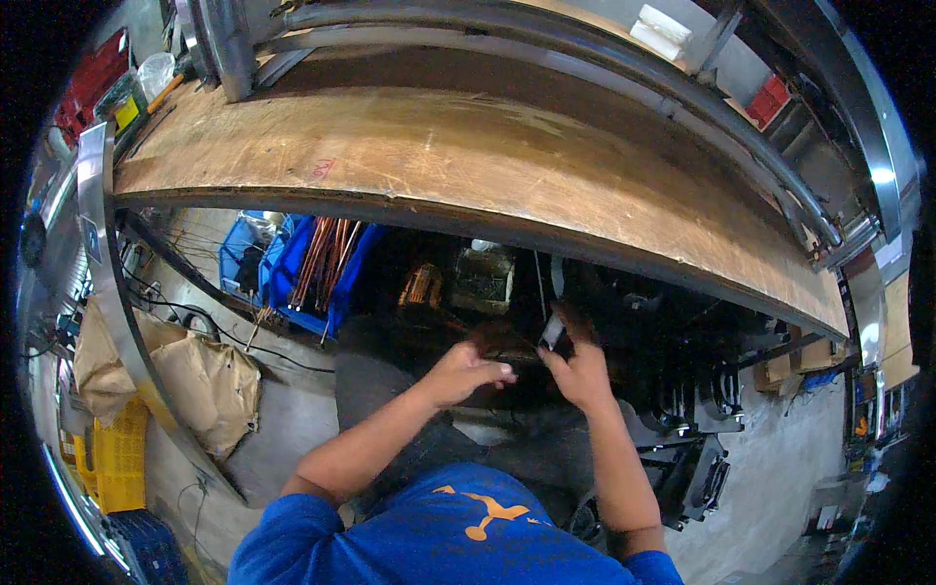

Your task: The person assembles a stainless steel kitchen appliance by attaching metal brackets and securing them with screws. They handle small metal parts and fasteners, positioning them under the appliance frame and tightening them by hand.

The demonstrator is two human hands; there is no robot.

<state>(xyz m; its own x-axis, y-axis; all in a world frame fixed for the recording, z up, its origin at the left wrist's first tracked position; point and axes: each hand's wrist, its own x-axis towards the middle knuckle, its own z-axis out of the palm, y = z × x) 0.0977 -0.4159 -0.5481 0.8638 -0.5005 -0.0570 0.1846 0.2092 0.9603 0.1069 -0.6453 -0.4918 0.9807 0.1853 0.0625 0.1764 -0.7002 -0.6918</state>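
Worn wooden bench (pixel 439 161) spans the picture, its front edge crossing just beyond the hands and covering part of the dark space beneath. Right hand (pixel 580 372) has thumb and fingers closed on a small pale piece (pixel 554 331), upright and slightly tilted, smooth-looking but too blurred for detail. Left hand (pixel 460 376) is near it, thumb pointing toward the right hand; its fingers fade into shadow, so I cannot tell whether they grip anything. Just past the hands, under the bench, are a square tray (pixel 485 278) and an orange-yellow object (pixel 421 286). Left of these, a blue bin (pixel 285 278) holds coppery rods (pixel 330 255), with a lighter blue bin (pixel 232 261) beside it. Black parts (pixel 700 468) crowd the person's right. Farther left, a curved-looking metal leg (pixel 146 336) crosses in front of brown paper (pixel 213 390) and a yellow crate (pixel 119 458). Cartons (pixel 809 359) sit at the far right; steel tubes (pixel 673 83) run above the bench.
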